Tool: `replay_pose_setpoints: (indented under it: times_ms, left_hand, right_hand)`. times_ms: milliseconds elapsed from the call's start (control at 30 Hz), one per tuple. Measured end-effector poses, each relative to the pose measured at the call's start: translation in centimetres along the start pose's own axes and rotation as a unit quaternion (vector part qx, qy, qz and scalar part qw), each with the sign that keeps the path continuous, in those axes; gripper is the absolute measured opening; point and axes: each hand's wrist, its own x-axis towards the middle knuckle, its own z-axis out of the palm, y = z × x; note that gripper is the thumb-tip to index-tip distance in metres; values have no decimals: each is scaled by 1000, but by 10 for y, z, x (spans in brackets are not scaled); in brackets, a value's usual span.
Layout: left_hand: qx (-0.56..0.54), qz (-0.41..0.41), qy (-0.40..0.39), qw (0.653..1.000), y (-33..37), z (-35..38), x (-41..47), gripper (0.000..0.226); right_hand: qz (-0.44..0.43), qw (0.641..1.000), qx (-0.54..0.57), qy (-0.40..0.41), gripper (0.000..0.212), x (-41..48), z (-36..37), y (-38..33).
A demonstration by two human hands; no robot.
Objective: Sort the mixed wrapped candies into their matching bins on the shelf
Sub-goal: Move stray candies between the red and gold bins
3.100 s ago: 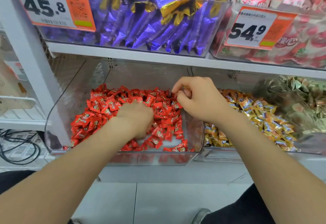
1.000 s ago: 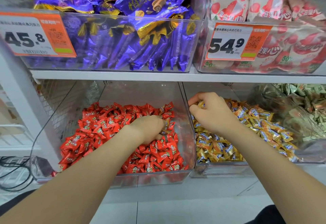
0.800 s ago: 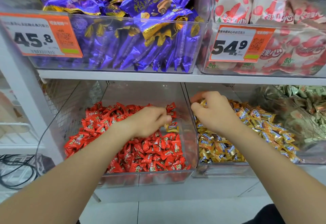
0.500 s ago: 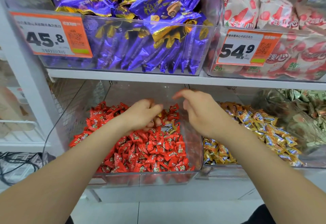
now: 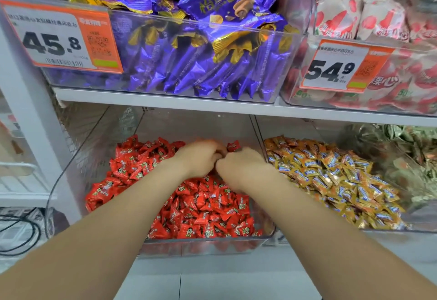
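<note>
The left hand and right hand touch each other in the middle of the frame, low over the red candies. Both grips are curled in with bent fingers. It is too blurry to tell if a candy is pinched in them.

A second ago the right hand was in the gold bin. Now it has come across into the red bin. I think the left hand found a candy that does not belong and is passing it over.

The red bin looks all red where I can see. The gold bin, lower right, holds gold candies. At the far right are silver-green candies. On the shelf above sit purple packs and pink packs
</note>
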Motion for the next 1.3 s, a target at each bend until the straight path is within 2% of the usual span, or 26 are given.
replay_pose_setpoints:
  times_ms: [67,200,300,367,400,433,467,533,567,667,733,800,900,1000,1067,1167,1233,1300]
  left_hand:
    - [3,5,-56,998,1,0,1,27]
    - [42,8,-97,994,3,-2,-1,30]
    - [95,-7,-86,992,13,0,-8,33]
    - [109,-8,-59,992,14,5,-9,21]
    - [116,-2,-46,992,14,6,-11,8]
    - [111,-5,-43,993,13,6,-12,8]
    - [96,2,-42,994,12,6,-13,16]
    - [38,9,-56,998,8,5,-11,11]
    - [9,6,-62,998,8,4,-12,16]
    - [-67,-33,-7,997,12,-2,-8,24]
    - [-96,-65,52,992,18,-9,-9,34]
    - [-159,-105,98,977,22,-15,-9,37]
    - [-284,-129,88,946,24,-13,-8,27]
    - [-330,-132,90,930,23,-5,0,10]
    - [-298,-131,111,939,22,0,8,6]
    - [-90,-125,139,978,19,8,18,18]
    - [6,-119,156,981,19,15,21,25]
    - [52,-111,136,983,20,22,21,29]
  right_hand:
    - [-5,999,33,-27,40,2,5,-9]
    - [-12,995,96,-10,43,-3,7,-10]
    - [-19,990,141,22,24,-9,4,-4]
    - [-19,981,183,54,5,-15,-2,1]
    - [-22,977,199,75,4,-19,-4,5]
    - [-26,972,209,100,6,-24,-6,9]
    - [-30,966,222,130,8,-30,-6,14]
    - [-43,938,277,203,10,-47,-7,26]
    - [-44,921,306,236,11,-55,-8,32]
    - [1,887,359,292,17,-73,-7,49]
    - [58,858,404,313,15,-79,-3,54]
    - [127,820,451,328,22,-78,2,58]
    - [191,778,508,316,33,-70,13,65]
    - [189,750,563,290,27,-61,25,70]
    - [179,735,592,277,25,-59,30,72]
    - [173,711,626,270,26,-57,32,73]
    - [166,705,634,271,27,-56,30,73]
    - [157,702,639,272,27,-56,28,74]
